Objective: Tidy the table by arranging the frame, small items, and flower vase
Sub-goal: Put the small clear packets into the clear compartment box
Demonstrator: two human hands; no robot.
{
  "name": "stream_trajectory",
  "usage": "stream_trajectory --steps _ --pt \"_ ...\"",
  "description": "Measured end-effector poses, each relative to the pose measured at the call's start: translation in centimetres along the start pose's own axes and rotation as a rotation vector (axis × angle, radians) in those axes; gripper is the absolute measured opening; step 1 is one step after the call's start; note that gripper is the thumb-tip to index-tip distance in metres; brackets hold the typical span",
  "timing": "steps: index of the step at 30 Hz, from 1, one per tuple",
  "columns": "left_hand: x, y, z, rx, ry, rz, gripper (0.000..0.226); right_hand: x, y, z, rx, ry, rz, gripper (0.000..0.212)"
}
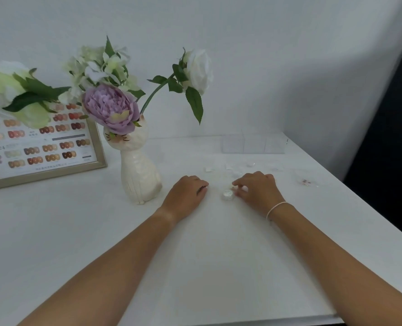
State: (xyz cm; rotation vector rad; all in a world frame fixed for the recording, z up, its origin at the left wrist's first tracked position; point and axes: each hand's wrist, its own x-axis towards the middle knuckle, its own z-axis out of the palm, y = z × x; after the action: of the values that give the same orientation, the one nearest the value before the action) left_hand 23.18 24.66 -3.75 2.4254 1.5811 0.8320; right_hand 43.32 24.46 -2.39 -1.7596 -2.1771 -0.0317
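Observation:
A white cat-shaped vase [140,172] with white and purple flowers stands left of centre on the white table [77,231]. A gold picture frame [42,147] with a colour chart leans at the far left, partly hidden by the flowers. My left hand [186,191] rests on the table right of the vase, fingers curled under and holding nothing that I can see. My right hand [256,189] pinches a small round clear jar [226,194] on the table. Several tiny clear and white pieces [235,169] lie scattered just beyond both hands.
A clear acrylic organizer box [254,144] stands at the table's far edge against the white wall. A small clear packet with reddish bits [306,182] lies at the right. A dark chair [388,149] stands beyond the table's right edge.

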Motion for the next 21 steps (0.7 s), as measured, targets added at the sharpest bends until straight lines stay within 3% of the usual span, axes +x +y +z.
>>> stream_trajectory --steps 5,11,17,21 --pt "-0.14 0.08 -0.05 -0.117 0.065 -0.04 0.026 -0.05 -0.15 0.28 -0.038 0.037 -0.051 0.029" --pt "-0.3 0.11 0.0 -0.175 0.107 -0.042 0.027 -0.31 -0.15 0.2 0.086 0.049 -0.031 0.026" --pt "-0.08 -0.36 0.21 -0.24 0.132 -0.054 0.014 -0.11 -0.1 -0.41 0.196 -0.018 0.037 0.019" --pt "0.17 -0.61 0.31 -0.318 0.181 -0.103 0.006 -0.06 -0.35 -0.53 0.109 -0.007 0.011 0.019"
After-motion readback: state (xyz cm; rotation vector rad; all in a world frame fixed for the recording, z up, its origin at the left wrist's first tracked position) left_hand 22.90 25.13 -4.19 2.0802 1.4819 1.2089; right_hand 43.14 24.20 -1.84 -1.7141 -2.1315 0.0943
